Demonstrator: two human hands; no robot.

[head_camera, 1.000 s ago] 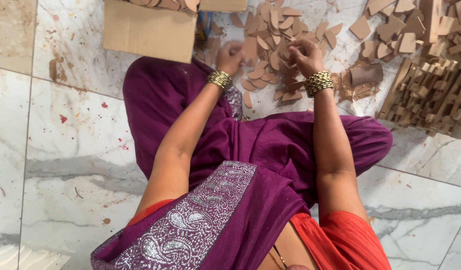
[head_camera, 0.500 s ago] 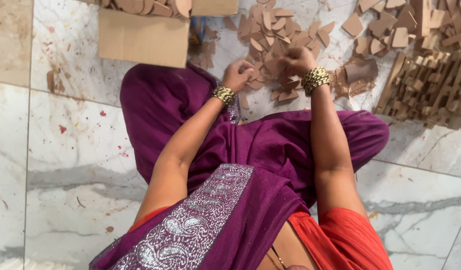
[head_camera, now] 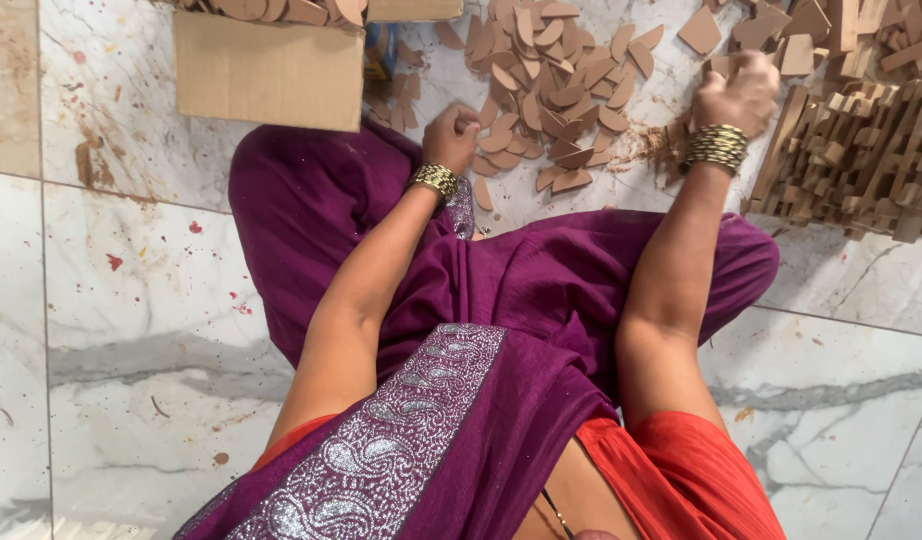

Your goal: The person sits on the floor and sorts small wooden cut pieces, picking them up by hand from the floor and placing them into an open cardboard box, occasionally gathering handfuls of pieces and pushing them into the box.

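Note:
I sit on a marble floor in purple cloth. A heap of small leaf-shaped brown cutouts (head_camera: pixel 551 95) lies ahead of my knees. My left hand (head_camera: pixel 451 130), with gold bangles at the wrist, rests at the heap's left edge with fingers curled on a piece or two. My right hand (head_camera: pixel 741 90), also bangled, reaches to the right edge of the heap, closed over brown pieces beside the stacked wooden scraps (head_camera: pixel 861 150). What exactly each hand grips is partly hidden by the fingers.
A cardboard box (head_camera: pixel 271 70) holding more cutouts stands at the upper left. Square brown pieces (head_camera: pixel 771 30) are scattered at the top right. White marble tiles (head_camera: pixel 131 330) with red specks surround my legs.
My right hand has moved right, away from the heap's middle toward the wooden stack. My left hand has shifted slightly down and left. The hands are now farther apart.

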